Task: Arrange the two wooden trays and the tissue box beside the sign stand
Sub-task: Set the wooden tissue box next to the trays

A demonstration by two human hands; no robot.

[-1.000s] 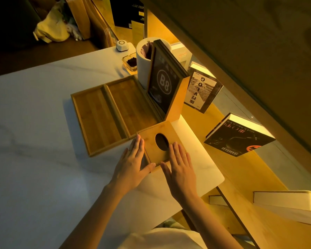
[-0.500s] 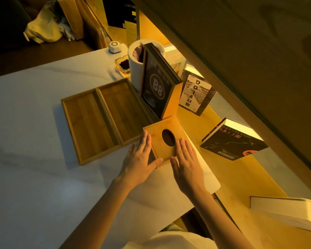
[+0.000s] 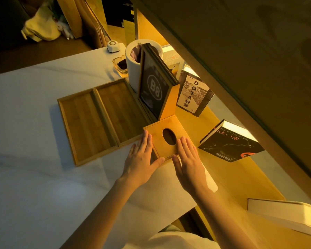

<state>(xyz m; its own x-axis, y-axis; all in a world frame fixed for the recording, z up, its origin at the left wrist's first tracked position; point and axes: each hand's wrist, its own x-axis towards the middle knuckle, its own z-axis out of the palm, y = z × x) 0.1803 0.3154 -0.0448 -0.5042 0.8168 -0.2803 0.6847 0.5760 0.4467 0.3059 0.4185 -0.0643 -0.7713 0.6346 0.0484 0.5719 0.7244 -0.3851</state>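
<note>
A wooden tissue box (image 3: pixel 166 139), oval hole on top, sits at the near-right corner of the table (image 3: pixel 34 186), touching the base of the sign stand (image 3: pixel 155 90). Two wooden trays (image 3: pixel 104 119) lie side by side to its left. Left hand (image 3: pixel 142 159) & right hand (image 3: pixel 188 162) rest flat w/ fingers spread, bracketing the box, gripping nothing. Box looks stiff, light, prob. slides easily; best pushed by its side walls. Its sides and contents are hidden; books (image 3: pixel 228 142) to the right are partly in glare.
</note>
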